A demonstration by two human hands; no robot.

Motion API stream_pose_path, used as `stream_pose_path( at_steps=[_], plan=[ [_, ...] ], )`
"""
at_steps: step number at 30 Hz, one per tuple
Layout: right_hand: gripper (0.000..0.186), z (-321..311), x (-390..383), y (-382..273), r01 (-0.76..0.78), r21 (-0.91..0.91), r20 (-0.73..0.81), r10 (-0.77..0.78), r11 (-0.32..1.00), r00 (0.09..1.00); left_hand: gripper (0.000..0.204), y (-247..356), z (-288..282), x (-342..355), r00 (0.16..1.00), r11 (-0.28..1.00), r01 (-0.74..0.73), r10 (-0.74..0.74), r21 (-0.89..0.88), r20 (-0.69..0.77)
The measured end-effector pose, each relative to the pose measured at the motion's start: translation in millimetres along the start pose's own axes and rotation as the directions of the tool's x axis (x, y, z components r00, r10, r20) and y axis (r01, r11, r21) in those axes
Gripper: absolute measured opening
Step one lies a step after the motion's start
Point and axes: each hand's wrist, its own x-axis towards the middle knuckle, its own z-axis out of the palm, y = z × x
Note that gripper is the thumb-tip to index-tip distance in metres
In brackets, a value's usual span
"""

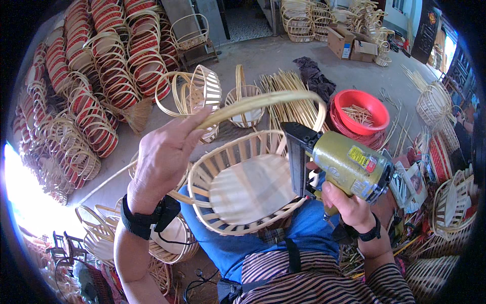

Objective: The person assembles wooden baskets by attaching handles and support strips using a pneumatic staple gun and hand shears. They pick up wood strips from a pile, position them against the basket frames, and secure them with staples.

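My left hand (pixel 162 159) grips the bent bamboo handle (pixel 258 96), which arches over an oval basket (pixel 248 190) with a pale wooden bottom and open slatted sides. The basket rests on my lap between my blue-jeaned thighs. My right hand (pixel 341 202) is closed on an olive and black pneumatic nail gun (pixel 349 164), whose nose and magazine stand at the right side of the basket, over its rim. The nose's exact contact point is hard to make out.
Stacks of red-banded baskets (pixel 101 76) fill the back left. Loose baskets (pixel 243 109), a bundle of sticks (pixel 283 91), a red basin (pixel 374 114) and cardboard boxes (pixel 341 45) lie on the floor ahead. More baskets (pixel 450 205) crowd both sides. A person's hand shows at far right.
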Motion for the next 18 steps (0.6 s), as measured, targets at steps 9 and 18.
stream_pose_path(
  at_steps=[9, 18],
  plan=[
    [0.023, 33, -2, 13, -0.078, 0.032, -0.062, 0.080, 0.996, 0.995, 0.035, 21, 45, 14, 0.974, 0.907, -0.224, 0.209, 0.357, 0.081],
    [0.034, 58, -15, 33, 0.194, -0.510, 0.153, -0.134, 0.838, 0.979, 0.036, 22, 52, 10, 0.964, 0.882, -0.221, 0.262, 0.416, -0.044]
  ],
)
